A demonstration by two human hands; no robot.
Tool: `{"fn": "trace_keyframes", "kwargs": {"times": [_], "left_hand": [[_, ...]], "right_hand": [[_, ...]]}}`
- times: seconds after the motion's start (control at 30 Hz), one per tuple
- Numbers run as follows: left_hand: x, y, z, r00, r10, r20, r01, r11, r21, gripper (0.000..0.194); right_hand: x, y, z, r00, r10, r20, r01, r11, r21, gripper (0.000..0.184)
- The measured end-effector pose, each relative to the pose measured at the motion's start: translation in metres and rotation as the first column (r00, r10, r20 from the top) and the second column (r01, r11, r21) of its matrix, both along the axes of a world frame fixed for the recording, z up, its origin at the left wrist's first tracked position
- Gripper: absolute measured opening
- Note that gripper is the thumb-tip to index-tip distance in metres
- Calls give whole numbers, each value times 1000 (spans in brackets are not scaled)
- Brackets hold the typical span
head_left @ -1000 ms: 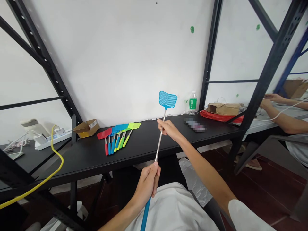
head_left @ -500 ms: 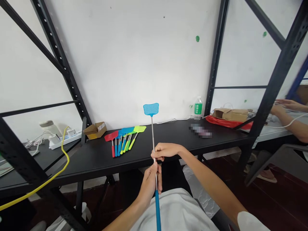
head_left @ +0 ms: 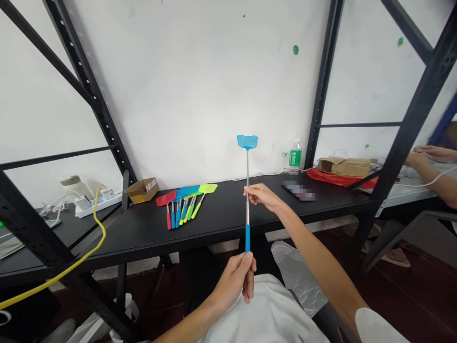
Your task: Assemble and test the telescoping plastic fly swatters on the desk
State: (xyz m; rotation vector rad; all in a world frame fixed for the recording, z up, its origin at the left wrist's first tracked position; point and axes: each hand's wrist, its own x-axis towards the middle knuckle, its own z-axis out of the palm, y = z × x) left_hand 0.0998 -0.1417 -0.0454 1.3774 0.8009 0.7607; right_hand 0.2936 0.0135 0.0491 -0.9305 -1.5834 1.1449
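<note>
A blue fly swatter (head_left: 247, 141) with a long metal rod stands upright in front of me, its mesh head before the white wall. My left hand (head_left: 238, 276) is closed around the lower end of its blue grip, above my lap. Higher up, my right hand (head_left: 262, 196) pinches the metal rod between thumb and fingers. On the desk to the left lies a row of several shorter fly swatters (head_left: 185, 202) in red, blue, green and yellow-green, heads toward the wall.
The black desk (head_left: 221, 216) holds an open cardboard box (head_left: 142, 190), a green-labelled water bottle (head_left: 294, 157) and a blurred-out flat object (head_left: 299, 190). A yellow cable (head_left: 96, 238) hangs at left. Black metal posts frame the desk. At far right, another person's arm (head_left: 433, 166) shows.
The fly swatter has moved up and to the right. My left hand has shifted from the rod down to the blue grip, and my right hand has risen with the rod.
</note>
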Motion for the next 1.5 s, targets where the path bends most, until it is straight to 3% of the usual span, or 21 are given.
{"fn": "trace_keyframes", "kwargs": {"times": [0.1, 0.27, 0.43, 0.57, 0.83, 1.0, 1.33, 1.5], "left_hand": [[-3, 3, 1, 1000, 10, 8, -10, 1000, 2, 58], [-13, 19, 10, 986, 132, 103, -129, 991, -29, 58], [-21, 28, 16, 975, 174, 135, -176, 984, 7, 59], [-23, 28, 19, 975, 205, 89, -210, 977, 47, 62], [-19, 20, 22, 993, 91, 72, -98, 990, 101, 63], [-26, 28, 22, 988, 140, 72, -148, 981, 126, 59], [-33, 40, 7, 982, 154, -113, -128, 969, 211, 53], [-36, 40, 5, 968, 181, -173, -124, 946, 299, 50]], "right_hand": [[3, -2, 1, 999, 27, 37, -27, 1000, -1, 49], [-10, -9, -1, 974, 110, 196, -114, 993, 7, 45], [-29, -16, -4, 858, 308, 410, -329, 944, -21, 45], [-37, -20, -8, 803, 353, 480, -378, 925, -47, 51], [-39, -37, 2, 749, 483, 453, -483, 867, -127, 50], [-52, -41, 0, 717, 574, 396, -543, 816, -198, 63], [-50, -35, -5, 798, 477, 368, -438, 879, -189, 68], [-55, -33, -7, 790, 492, 366, -454, 870, -191, 49]]}}
